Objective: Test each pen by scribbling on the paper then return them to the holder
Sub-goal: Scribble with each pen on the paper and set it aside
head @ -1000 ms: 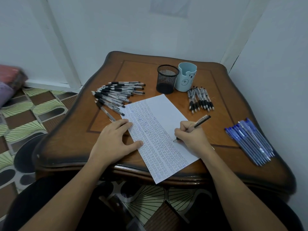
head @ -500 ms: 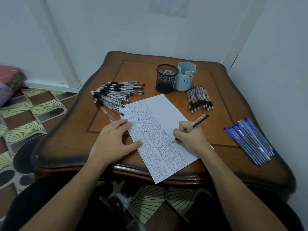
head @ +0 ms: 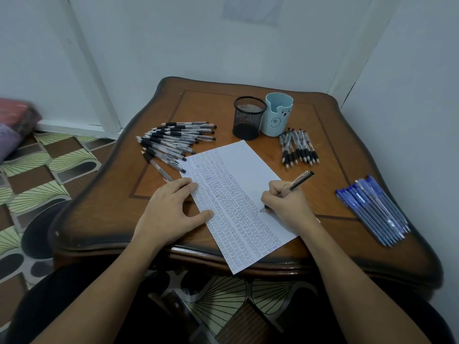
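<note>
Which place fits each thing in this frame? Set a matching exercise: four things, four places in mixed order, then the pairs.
Things
1. black mesh holder
2. blue pens
3. left hand
4. dark pen

Places
A. flat on the left edge of the paper
B. held in the right hand, tip at the paper
C. beside the light-blue bear cup
D. near the right edge of the table

Pairs: 1-C, 2-D, 3-A, 4-B

The table (head: 119,209) is finished in reddish brown with darker edges and a thin dark inlaid line. The white paper (head: 238,165) is covered in rows of blue and dark scribbles. The mesh holder (head: 248,120) is black, and the bear-faced holder (head: 277,117) pale blue. The clear pens (head: 173,142) are fitted with black grips. The blue pens (head: 372,209) are blue throughout. The gripped pen (head: 301,180) is dark and coppery. The floor (head: 49,170) is patterned with green fans, brown blocks and black ovals.
</note>
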`<state>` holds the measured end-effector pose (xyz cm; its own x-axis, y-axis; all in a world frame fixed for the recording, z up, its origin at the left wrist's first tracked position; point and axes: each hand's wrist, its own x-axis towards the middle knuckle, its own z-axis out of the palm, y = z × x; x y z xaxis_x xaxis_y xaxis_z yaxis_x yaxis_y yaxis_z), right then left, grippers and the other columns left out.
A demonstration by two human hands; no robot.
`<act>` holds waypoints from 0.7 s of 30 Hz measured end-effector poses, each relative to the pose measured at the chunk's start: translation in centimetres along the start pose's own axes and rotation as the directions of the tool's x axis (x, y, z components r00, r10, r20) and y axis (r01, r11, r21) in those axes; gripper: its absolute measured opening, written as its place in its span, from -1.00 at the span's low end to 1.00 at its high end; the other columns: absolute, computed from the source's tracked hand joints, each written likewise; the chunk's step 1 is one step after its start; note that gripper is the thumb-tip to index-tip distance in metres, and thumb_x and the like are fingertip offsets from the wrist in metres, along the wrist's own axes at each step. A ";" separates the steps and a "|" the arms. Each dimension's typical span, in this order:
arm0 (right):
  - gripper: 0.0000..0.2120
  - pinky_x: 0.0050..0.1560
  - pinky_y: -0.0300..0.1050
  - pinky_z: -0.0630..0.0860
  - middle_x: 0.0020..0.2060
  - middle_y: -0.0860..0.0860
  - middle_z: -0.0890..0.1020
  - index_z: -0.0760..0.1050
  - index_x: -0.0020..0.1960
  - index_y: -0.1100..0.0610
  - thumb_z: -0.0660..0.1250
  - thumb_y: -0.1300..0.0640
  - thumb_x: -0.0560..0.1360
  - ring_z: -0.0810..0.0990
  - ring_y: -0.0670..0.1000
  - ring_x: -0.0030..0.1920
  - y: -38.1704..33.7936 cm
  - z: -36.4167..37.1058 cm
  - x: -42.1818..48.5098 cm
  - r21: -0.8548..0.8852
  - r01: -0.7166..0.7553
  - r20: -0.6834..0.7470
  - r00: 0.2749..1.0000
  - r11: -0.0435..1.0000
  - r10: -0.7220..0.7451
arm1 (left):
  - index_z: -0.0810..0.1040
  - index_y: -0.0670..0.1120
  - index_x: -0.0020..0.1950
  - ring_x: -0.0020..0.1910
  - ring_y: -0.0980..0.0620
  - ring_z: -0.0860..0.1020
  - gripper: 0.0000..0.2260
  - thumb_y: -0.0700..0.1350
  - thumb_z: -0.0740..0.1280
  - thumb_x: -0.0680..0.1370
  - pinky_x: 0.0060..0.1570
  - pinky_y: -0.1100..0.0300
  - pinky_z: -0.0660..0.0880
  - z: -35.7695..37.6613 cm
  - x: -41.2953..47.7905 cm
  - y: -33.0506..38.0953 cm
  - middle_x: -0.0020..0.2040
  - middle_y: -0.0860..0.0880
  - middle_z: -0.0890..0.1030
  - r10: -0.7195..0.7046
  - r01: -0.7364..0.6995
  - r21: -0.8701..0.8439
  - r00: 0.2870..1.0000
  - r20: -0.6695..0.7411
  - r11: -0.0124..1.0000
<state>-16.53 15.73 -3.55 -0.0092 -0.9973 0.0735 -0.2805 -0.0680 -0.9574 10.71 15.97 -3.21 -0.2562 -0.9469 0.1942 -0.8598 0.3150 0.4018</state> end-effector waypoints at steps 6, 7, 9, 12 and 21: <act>-0.49 -0.34 -0.17 0.50 -0.45 0.03 0.19 0.16 -0.46 0.05 0.32 0.44 0.45 0.31 -0.08 -0.43 0.0 -0.1 0.1 0.083 -0.033 -0.035 0.999 0.996 0.036 | 0.42 0.01 0.44 0.41 0.11 0.27 -0.14 0.51 0.08 0.31 0.40 0.12 0.14 -0.1 0.0 0.1 0.44 0.08 0.37 -0.001 0.001 0.010 1.000 0.007 1.000; -0.49 -0.33 -0.16 0.51 -0.45 0.02 0.20 0.17 -0.47 0.04 0.32 0.44 0.45 0.32 -0.08 -0.43 0.0 -0.1 0.1 0.082 -0.036 -0.043 0.998 0.996 0.039 | 0.42 0.01 0.43 0.41 0.11 0.28 -0.14 0.51 0.09 0.31 0.40 0.11 0.14 -0.1 0.0 0.1 0.44 0.08 0.37 0.000 0.000 0.010 1.000 0.007 1.000; -0.49 -0.31 -0.16 0.52 -0.46 0.01 0.22 0.18 -0.48 0.04 0.33 0.44 0.45 0.34 -0.10 -0.44 -0.1 -0.1 0.0 0.075 -0.036 -0.036 0.999 0.996 0.039 | 0.42 0.02 0.43 0.41 0.11 0.28 -0.15 0.51 0.09 0.31 0.40 0.11 0.15 0.0 0.0 0.1 0.44 0.09 0.37 0.001 -0.001 0.011 1.000 0.010 1.000; -0.48 -0.31 -0.18 0.51 -0.47 -0.01 0.22 0.18 -0.48 0.03 0.32 0.44 0.45 0.33 -0.11 -0.44 -0.2 0.1 0.0 0.086 -0.033 -0.028 0.999 0.996 0.036 | 0.42 0.02 0.44 0.41 0.11 0.28 -0.15 0.51 0.09 0.31 0.40 0.11 0.15 0.0 0.0 0.0 0.44 0.09 0.37 -0.002 0.002 0.012 1.000 0.013 1.000; -0.46 -0.36 -0.19 0.50 -0.48 -0.02 0.23 0.18 -0.50 0.02 0.31 0.45 0.46 0.36 -0.09 -0.45 -0.1 -0.2 0.1 0.112 -0.047 -0.034 0.998 0.993 0.051 | 0.44 0.01 0.42 0.40 0.10 0.30 -0.17 0.50 0.11 0.32 0.39 0.11 0.17 0.0 0.0 0.0 0.42 0.08 0.39 0.004 -0.004 0.006 1.000 -0.003 1.000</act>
<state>-16.66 15.61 -3.37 -0.0560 -0.9978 0.0342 -0.1709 -0.0242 -0.9850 10.72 16.02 -3.16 -0.2584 -0.9455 0.1983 -0.8613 0.3184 0.3960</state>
